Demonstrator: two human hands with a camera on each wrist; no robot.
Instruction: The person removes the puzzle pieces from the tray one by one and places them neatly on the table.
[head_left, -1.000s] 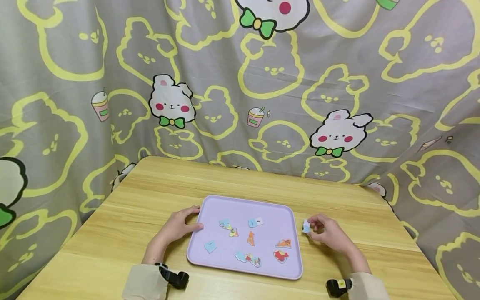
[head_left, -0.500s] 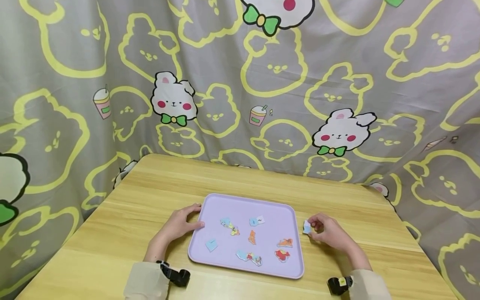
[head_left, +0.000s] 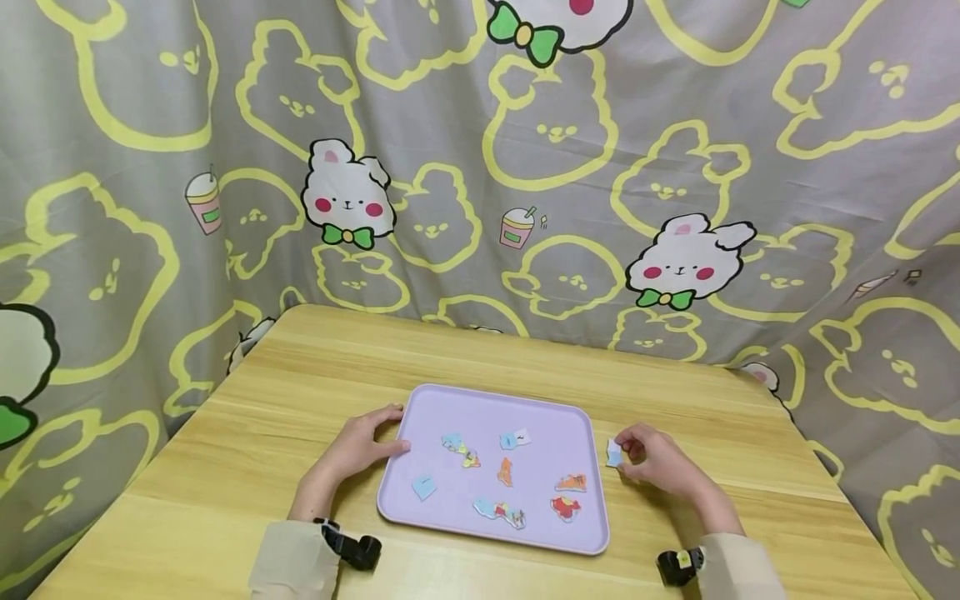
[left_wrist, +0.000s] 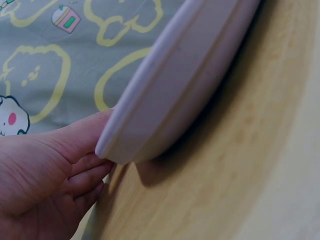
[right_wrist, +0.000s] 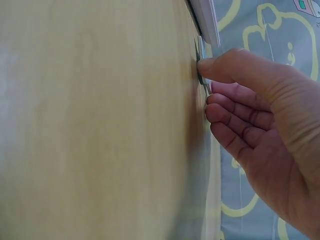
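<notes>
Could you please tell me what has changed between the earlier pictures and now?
The flat white and blue piece may have tilted slightly in the right hand; nothing was grasped or released. The left hand still holds the lilac rectangular tray, and the colourful cutout pieces on it stayed put.

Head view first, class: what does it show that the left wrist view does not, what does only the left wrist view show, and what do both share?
Only the head view: the right hand pinching a blue-and-white piece, and the picture pieces on the purple tray.
Only the left wrist view: the palm side of the left hand.
Both: that hand gripping the tray's edge, the wooden table and patterned curtain.
</notes>
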